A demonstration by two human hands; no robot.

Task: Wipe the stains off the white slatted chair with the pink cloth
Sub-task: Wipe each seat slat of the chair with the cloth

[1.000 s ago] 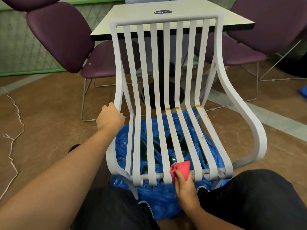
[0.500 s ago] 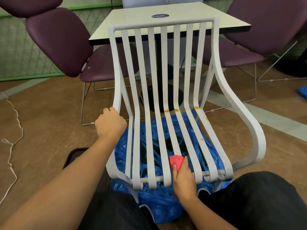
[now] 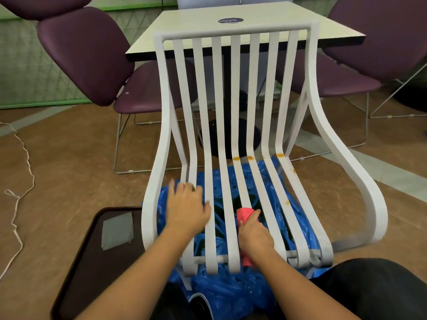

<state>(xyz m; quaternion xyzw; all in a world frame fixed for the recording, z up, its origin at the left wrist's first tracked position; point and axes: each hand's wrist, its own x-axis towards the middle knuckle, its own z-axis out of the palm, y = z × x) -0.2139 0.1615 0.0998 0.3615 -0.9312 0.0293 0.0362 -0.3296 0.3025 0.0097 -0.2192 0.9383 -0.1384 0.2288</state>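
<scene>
**Q:** What fills the view?

**A:** A white slatted chair stands in front of me, its back toward a pale square table. The slats run down the back and curve forward into the seat. Under the seat lies crumpled blue plastic sheeting on a brown floor. 2 purple chairs flank the table: 1 at the left, 1 at the right. A dark tray lies on the floor just left of the white chair.

**Q:** Where are your hands?

**A:** Both are over the seat. My left hand is blurred; it lies flat with fingers spread loosely over the slats on the left side, holding nothing. My right hand is closed around the pink cloth, pressing it on a slat near the middle of the seat, close to the front edge. A bit of cloth shows above my fingers and another below my wrist.

**Q:** And the stains?

**A:** Orange stains mark 3 slats where the seat bends up into the back, well beyond the cloth. Smaller orange spots sit on the rightmost slats, farther forward.
</scene>
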